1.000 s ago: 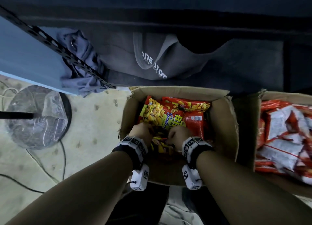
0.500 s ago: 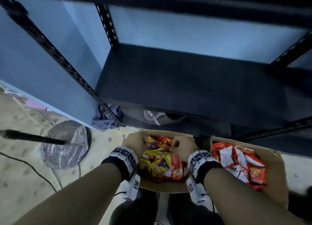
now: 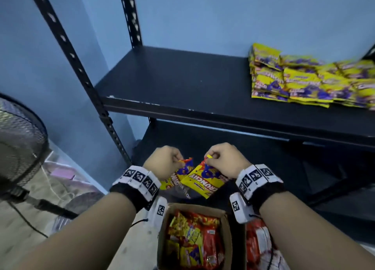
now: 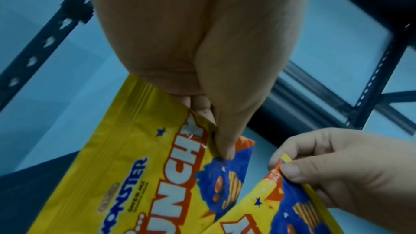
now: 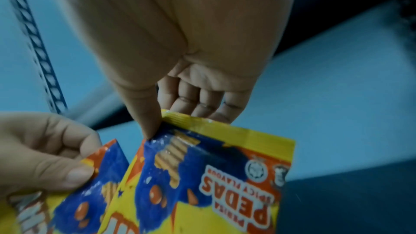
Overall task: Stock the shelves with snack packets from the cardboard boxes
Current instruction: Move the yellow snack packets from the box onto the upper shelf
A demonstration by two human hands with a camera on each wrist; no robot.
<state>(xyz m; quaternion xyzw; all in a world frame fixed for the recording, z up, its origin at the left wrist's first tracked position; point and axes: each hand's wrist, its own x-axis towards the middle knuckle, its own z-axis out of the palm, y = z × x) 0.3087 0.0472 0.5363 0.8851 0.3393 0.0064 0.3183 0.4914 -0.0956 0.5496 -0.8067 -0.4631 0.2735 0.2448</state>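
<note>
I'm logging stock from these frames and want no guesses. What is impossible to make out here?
- Yellow packets on the shelf: head view, blurred and cut by the right edge; no count, print unreadable.
- Second cardboard box: head view, mostly behind the right forearm.
- Packet in the left hand: left wrist view, name cut by the bottom edge.
- Packet in the right hand: right wrist view, small logos blurred.

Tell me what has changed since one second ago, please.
Both hands rose out of the cardboard box: the left hand now pinches one yellow packet, the right hand another packet, both held up before the shelf. The box stays on the floor, still holding packets.
</note>
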